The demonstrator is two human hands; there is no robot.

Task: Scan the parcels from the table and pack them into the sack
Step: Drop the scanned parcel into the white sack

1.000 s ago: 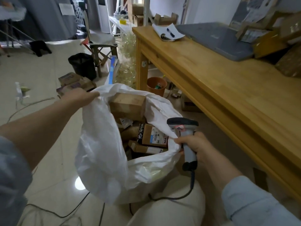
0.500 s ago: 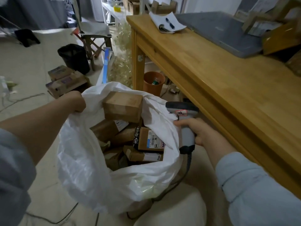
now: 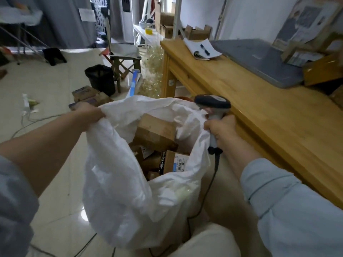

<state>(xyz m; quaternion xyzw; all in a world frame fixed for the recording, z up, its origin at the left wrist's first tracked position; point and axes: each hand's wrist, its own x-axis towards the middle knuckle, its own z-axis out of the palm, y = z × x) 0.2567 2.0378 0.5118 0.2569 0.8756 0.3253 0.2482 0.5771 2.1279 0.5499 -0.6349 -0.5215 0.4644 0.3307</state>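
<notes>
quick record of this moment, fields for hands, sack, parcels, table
left hand: grips sack rim
right hand: grips scanner beside sack's other rim
sack: white, held open, beside the table
parcels: cardboard boxes inside the sack, one showing a barcode label
table: wooden, bears notebook and grey mat

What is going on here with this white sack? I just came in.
A person holds a white sack open on the floor beside the wooden table. The left hand grips one side of its rim. The right hand holds a corded barcode scanner against the opposite side. Several cardboard parcels already lie inside.
</notes>
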